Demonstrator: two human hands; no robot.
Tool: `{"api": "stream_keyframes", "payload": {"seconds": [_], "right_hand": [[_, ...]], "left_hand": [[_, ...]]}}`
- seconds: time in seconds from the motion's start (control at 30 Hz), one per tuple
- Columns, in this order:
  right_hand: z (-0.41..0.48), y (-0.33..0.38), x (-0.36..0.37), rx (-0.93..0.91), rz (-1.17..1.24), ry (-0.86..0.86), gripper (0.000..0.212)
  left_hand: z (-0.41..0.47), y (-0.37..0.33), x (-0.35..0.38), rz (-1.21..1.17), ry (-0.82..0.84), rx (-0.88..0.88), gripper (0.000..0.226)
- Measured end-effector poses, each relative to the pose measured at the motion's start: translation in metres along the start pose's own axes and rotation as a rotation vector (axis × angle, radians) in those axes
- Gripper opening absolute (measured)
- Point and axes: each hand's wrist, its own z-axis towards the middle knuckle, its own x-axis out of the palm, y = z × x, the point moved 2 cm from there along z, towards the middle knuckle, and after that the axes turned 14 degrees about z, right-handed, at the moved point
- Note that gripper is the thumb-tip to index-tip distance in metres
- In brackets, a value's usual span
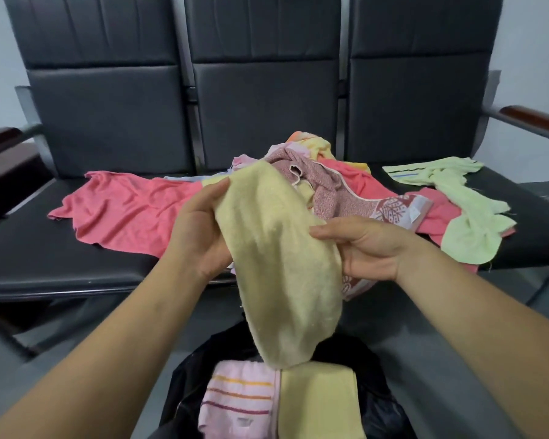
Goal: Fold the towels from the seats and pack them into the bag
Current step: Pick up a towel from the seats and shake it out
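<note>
Head view | left hand (pixel 200 231), right hand (pixel 370 248): fingers grip yellow towel (pixel 282 267) by its sides | hangs above bag (pixel 184 378) | towel heap (pixel 336 191) reaches bench (pixel 61 264) front edge

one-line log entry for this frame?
left hand, right hand: grip yellow towel over bag | in bag: pink striped towel, folded yellow towel | seats: unfolded towels

Both bare forearms are reaching forward from the lower corners and are pointing inward toward each other. The left grip (pixel 200 229) is holding the yellow towel (pixel 279 248) at its upper left edge, with the thumb lying on top and the fingers hidden behind the cloth. The right grip (pixel 362 245) is pinching the right edge, with its thumb pointing left across the front.
</note>
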Motion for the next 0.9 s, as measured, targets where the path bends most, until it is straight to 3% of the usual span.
{"api": "stream_keyframes", "payload": {"seconds": [0.1,0.17,0.27,0.3,0.4,0.5,0.57,0.67,0.8,0.9], "right_hand": [[0.001,0.005,0.011,-0.107,0.062,0.04,0.033],[0.001,0.009,0.016,-0.158,0.103,0.058,0.047],[0.001,0.014,0.016,-0.212,0.132,0.028,0.064],[0.001,0.015,0.015,-0.223,0.139,0.015,0.064],[0.001,0.017,0.002,-0.278,0.08,-0.071,0.047],[-0.003,0.018,-0.017,-0.42,-0.395,-0.337,0.016],[-0.004,0.015,-0.025,-0.418,-0.614,-0.422,0.01],[-0.004,0.011,-0.03,-0.342,-0.476,-0.399,0.016],[-0.009,0.013,-0.022,-0.231,-0.022,-0.207,0.025],[-0.012,0.016,-0.021,-0.192,0.156,-0.112,0.023]], "left_hand": [[0.002,0.003,-0.003,0.144,-0.004,-0.065,0.03],[0.001,0.014,-0.007,0.43,0.002,-0.147,0.028],[-0.005,0.034,-0.015,0.752,0.168,-0.257,0.055],[-0.007,0.038,-0.017,0.795,0.225,-0.266,0.055],[-0.004,0.037,-0.021,0.848,0.082,-0.166,0.037],[-0.001,0.032,-0.027,0.89,-0.07,-0.094,0.025],[-0.003,0.033,-0.031,0.953,-0.102,-0.105,0.021],[-0.004,0.036,-0.03,0.863,-0.134,-0.199,0.023],[0.005,0.033,-0.024,0.534,-0.283,-0.18,0.023],[0.0,0.025,-0.013,0.387,-0.09,-0.167,0.022]]}}
